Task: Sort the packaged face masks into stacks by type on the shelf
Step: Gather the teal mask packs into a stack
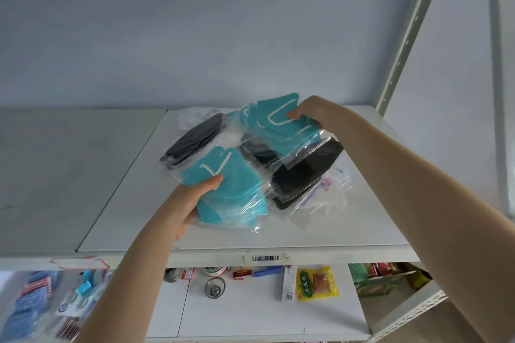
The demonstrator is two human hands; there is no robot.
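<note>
2 teal packs (pixel 231 184): your left hand (pixel 192 203) pinches 1 toward the shelf (pixel 250 239) front, your right hand (pixel 312 111) 1 over black packs (pixel 303 175).

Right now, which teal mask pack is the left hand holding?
The nearer teal pack, closest to the person; the right hand pinches the farther teal pack.

Left hand (pixel 192 200): fingers vanish beneath the near teal mask packets (pixel 228 189), only the thumb shows. Right hand (pixel 312 111), same story, fingers lost behind the far teal packets (pixel 281 125). White printed masks (pixel 326 195) lie mostly buried under the black mask packet (pixel 303 178). Barcode label (pixel 265 258): too small to read. Blue goods (pixel 33 301) at lower left are blurred and cut by the edge.
</note>
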